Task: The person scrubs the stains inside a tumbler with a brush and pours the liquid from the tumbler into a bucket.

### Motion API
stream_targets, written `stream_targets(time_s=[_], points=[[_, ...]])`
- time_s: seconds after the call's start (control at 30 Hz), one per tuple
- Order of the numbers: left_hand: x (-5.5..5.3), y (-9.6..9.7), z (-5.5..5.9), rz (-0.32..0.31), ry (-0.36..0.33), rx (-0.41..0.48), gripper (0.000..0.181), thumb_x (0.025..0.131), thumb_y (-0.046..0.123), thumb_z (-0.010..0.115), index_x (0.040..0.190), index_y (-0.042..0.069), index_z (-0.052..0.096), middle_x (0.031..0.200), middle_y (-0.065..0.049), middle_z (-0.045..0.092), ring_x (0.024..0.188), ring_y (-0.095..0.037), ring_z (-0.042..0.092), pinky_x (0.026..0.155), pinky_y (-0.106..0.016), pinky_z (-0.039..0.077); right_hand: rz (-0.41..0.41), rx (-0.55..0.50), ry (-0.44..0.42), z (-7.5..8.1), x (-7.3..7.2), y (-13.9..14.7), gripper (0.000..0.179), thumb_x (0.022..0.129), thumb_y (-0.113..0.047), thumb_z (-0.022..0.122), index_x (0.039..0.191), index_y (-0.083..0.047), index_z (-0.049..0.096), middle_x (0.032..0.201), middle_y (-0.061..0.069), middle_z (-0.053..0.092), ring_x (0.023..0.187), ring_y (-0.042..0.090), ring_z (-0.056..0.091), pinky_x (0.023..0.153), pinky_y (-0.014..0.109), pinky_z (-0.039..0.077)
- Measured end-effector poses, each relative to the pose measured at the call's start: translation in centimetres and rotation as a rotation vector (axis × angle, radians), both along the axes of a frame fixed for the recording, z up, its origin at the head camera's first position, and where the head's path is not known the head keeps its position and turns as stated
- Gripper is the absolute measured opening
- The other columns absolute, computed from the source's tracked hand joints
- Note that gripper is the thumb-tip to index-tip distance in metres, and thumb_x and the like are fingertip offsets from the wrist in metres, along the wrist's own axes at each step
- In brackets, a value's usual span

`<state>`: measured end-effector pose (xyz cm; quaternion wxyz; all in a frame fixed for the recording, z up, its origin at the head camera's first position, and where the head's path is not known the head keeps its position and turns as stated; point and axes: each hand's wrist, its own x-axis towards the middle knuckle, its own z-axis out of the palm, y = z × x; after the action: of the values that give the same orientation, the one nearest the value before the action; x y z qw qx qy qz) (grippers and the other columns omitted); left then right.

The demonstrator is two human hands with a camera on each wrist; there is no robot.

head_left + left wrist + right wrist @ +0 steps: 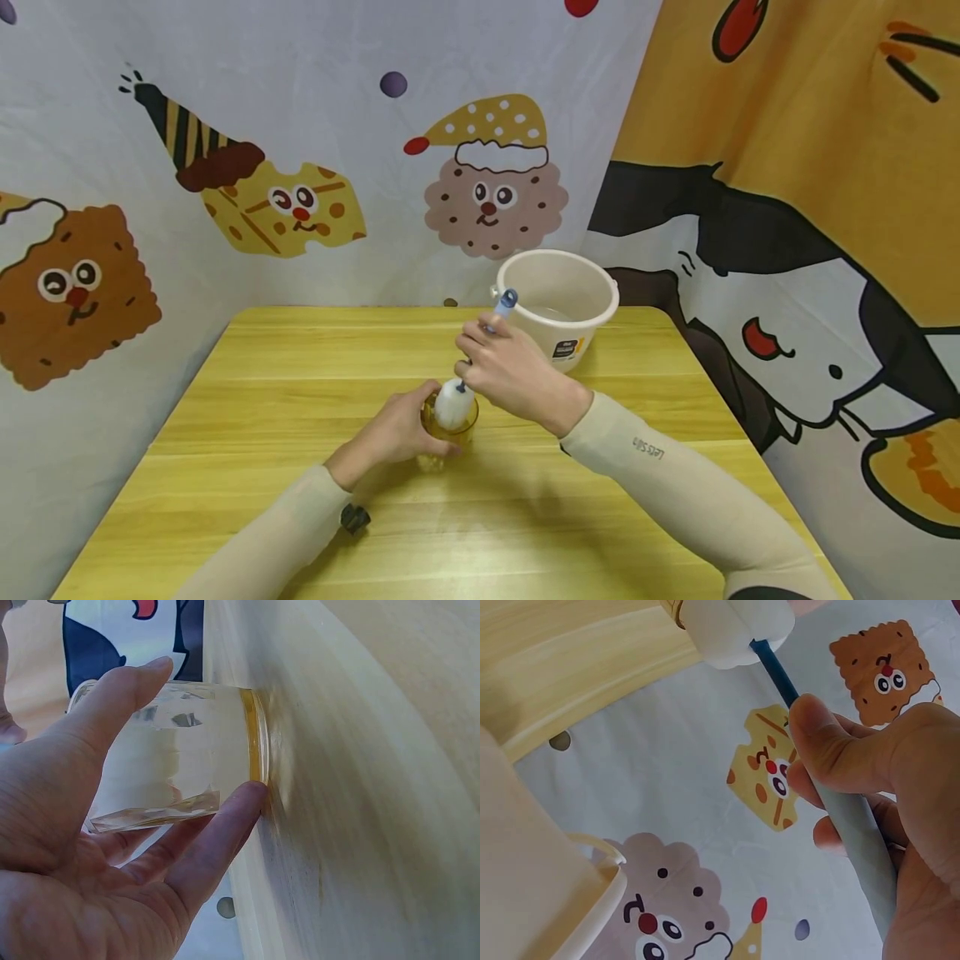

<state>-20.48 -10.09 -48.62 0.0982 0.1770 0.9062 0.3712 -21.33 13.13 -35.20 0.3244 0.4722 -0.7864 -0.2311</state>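
An amber glass cup (467, 427) stands on the wooden table, with my left hand (401, 425) gripping it around the side. In the left wrist view the thumb and fingers curl about the clear faceted wall of the glass cup (172, 761), one fingertip near its base. My right hand (517, 367) holds a sponge cup brush by its blue-grey handle (847, 825). The brush's white sponge head (453, 406) sits at the mouth of the cup, its lower part inside the glass. In the right wrist view the sponge head (739, 630) shows at the end of the thin dark-blue neck.
A white bucket (517, 275) with a label stands at the back right of the table (300, 358), just beyond my right hand. Cloth printed with cartoon figures (315, 100) hangs behind and beside the table.
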Motion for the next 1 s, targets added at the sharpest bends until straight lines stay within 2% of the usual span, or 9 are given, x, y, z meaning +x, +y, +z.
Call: stream_targets(time_s=[0.3, 1.0], points=[[0.15, -0.11, -0.05, -0.008, 0.008, 0.006, 0.086, 0.080, 0.040, 0.110, 0.148, 0.014, 0.065, 0.131, -0.008, 0.080, 0.097, -0.016, 0.068, 0.080, -0.035, 0.057, -0.004, -0.001, -0.014, 0.11, -0.05, 0.22, 0.014, 0.089, -0.019, 0.098, 0.095, -0.028, 0.088, 0.109, -0.005, 0.082, 0.114, 0.021, 0.069, 0.115, 0.040, 0.045], [0.17, -0.07, -0.10, -0.021, 0.022, 0.011, 0.085, 0.080, 0.041, 0.110, 0.147, 0.015, 0.066, 0.134, -0.008, 0.081, 0.106, -0.017, 0.073, 0.087, -0.040, 0.062, -0.006, -0.007, -0.045, 0.33, 0.16, 0.68, 0.019, 0.086, -0.015, 0.099, 0.094, -0.028, 0.089, 0.107, -0.005, 0.082, 0.113, 0.020, 0.070, 0.116, 0.041, 0.048]])
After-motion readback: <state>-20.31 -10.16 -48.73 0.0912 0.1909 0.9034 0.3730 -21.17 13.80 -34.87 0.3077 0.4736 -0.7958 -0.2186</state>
